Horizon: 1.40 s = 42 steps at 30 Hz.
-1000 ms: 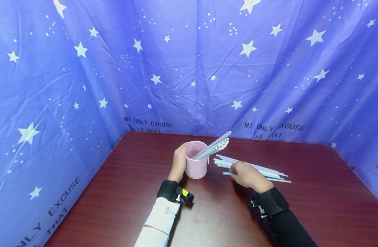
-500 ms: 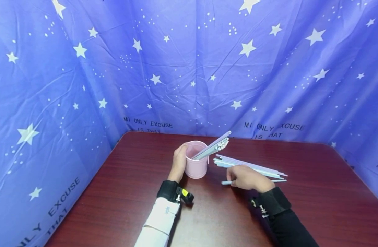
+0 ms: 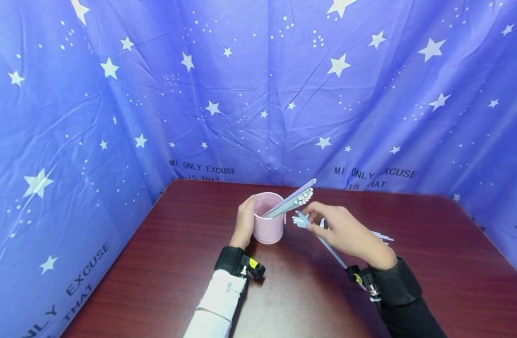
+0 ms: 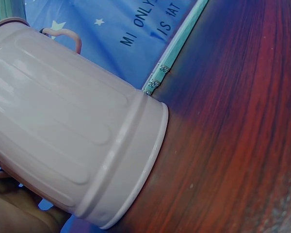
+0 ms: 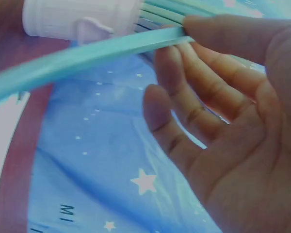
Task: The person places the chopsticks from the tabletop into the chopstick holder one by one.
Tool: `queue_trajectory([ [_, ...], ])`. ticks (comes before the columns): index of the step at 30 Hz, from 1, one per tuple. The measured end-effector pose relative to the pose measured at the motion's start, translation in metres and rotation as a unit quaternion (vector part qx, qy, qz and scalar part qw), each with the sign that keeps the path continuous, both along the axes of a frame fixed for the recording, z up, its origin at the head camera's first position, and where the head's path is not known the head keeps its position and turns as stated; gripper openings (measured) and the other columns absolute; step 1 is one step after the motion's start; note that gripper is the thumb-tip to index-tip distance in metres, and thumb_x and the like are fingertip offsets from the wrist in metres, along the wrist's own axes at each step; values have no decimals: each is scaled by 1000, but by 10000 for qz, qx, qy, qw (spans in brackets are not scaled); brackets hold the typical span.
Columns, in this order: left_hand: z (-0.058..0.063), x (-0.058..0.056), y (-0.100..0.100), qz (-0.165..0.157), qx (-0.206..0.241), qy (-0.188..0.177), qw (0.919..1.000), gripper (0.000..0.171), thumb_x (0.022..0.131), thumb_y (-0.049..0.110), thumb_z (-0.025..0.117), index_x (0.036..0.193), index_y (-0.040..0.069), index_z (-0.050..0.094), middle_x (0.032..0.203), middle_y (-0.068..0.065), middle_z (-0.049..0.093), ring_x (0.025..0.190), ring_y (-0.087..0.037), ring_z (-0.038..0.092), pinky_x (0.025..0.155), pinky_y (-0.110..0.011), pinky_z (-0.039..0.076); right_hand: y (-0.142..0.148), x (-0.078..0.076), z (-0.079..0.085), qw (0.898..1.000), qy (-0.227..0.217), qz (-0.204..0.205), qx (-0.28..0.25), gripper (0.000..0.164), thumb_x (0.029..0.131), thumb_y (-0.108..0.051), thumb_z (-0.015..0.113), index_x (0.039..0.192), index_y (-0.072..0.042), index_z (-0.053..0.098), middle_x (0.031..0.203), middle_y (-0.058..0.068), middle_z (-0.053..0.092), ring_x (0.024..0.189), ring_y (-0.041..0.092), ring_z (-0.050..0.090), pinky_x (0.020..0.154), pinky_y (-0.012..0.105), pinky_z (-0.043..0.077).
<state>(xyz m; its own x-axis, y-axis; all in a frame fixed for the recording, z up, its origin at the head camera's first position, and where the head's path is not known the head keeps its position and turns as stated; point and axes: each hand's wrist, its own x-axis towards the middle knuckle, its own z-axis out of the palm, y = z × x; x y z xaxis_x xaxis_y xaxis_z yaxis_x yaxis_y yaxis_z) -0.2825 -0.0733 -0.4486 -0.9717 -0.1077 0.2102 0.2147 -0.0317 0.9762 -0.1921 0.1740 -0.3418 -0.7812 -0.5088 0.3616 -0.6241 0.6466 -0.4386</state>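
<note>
My left hand grips the side of a small pink metal bucket, which stands upright on the table. Small loop handles show on it in the left wrist view. Several slim pastel sticks lean out of the bucket toward the right. My right hand pinches one light-blue stick between thumb and fingertips, to the right of the bucket. That stick slants, its near end reaching back under my wrist. Behind my right hand, more loose sticks lie on the table, partly hidden by it.
The dark red wooden table reaches back to a blue curtain printed with white stars and lettering. Another curtain panel closes off the left side. A wrist camera is strapped to my left wrist, and another to my right.
My right hand has pulled one light-blue stick away from the pile toward me, then lifted and tilted it. My left hand and the bucket have stayed put.
</note>
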Motion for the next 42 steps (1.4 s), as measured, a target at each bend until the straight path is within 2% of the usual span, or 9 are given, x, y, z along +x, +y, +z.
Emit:
queue_trajectory([
  [7, 0, -1, -1, -43, -42, -30, 10000, 41, 109, 20, 48, 131, -1, 74, 133, -20, 74, 131, -33, 66, 120, -51, 49, 11, 4, 13, 9941, 792, -371, -645, 38, 95, 2, 77, 130, -6, 65, 91, -4, 74, 80, 6, 68, 67, 26, 57],
  [11, 0, 0, 0, -20, -73, -37, 10000, 41, 109, 21, 47, 130, -1, 75, 133, -19, 75, 131, -32, 66, 119, -50, 49, 19, 7, 19, 9850, 1250, -729, -935, 38, 96, 2, 76, 131, -9, 66, 92, -2, 75, 74, 3, 63, 62, 18, 52],
  [15, 1, 0, 0, -6, -71, -18, 10000, 41, 110, 21, 47, 132, -2, 73, 134, -20, 74, 131, -33, 66, 119, -50, 49, 23, 10, 25, 9709, 1457, -1275, -1409, 28, 99, -2, 73, 125, -11, 71, 95, 2, 77, 74, 0, 60, 66, 11, 48],
  [21, 0, -1, -2, -65, -109, 50, 9999, 43, 109, 23, 46, 131, -2, 74, 133, -20, 74, 131, -33, 66, 118, -49, 50, 23, 11, 28, 9385, 1841, -1861, -2251, 21, 100, -3, 72, 119, -9, 78, 103, 5, 77, 85, -15, 63, 73, 2, 48],
  [24, -8, -5, -4, -118, -94, 286, 9995, 43, 108, 29, 48, 128, 3, 76, 129, -15, 77, 126, -28, 69, 114, -45, 53, 21, 10, 28, 9235, 2098, -1840, -2630, 23, 98, 1, 74, 118, -7, 80, 109, -3, 74, 88, -16, 66, 77, 2, 52],
  [27, -9, -5, -4, -106, -102, 360, 9992, 44, 107, 31, 49, 127, 4, 77, 127, -14, 78, 124, -27, 70, 113, -45, 54, 17, 10, 29, 9108, 2259, -1531, -3098, 24, 96, 8, 74, 116, -1, 80, 114, -10, 70, 96, -7, 69, 85, 7, 57],
  [32, -2, -2, -2, -75, -89, 42, 9999, 43, 108, 24, 46, 129, -1, 75, 131, -19, 75, 129, -32, 67, 118, -49, 50, 9, 13, 30, 8886, 1999, -720, -4066, 25, 92, 20, 69, 115, 12, 75, 114, -2, 75, 103, 9, 73, 92, 17, 61],
  [36, -1, -2, -1, -21, -94, -25, 10000, 41, 109, 20, 46, 129, -2, 74, 131, -20, 75, 128, -32, 67, 118, -47, 51, 4, 15, 30, 8871, 1586, -474, -4309, 25, 92, 21, 68, 117, 15, 72, 110, 4, 79, 98, 9, 77, 90, 19, 63],
  [42, -1, -1, -1, 2, -128, 0, 9999, 41, 109, 20, 47, 127, -1, 76, 129, -19, 76, 126, -30, 68, 116, -44, 51, -3, 16, 26, 9084, 1362, -591, -3910, 28, 96, 16, 68, 123, 11, 69, 111, -3, 78, 96, 7, 78, 88, 17, 62],
])
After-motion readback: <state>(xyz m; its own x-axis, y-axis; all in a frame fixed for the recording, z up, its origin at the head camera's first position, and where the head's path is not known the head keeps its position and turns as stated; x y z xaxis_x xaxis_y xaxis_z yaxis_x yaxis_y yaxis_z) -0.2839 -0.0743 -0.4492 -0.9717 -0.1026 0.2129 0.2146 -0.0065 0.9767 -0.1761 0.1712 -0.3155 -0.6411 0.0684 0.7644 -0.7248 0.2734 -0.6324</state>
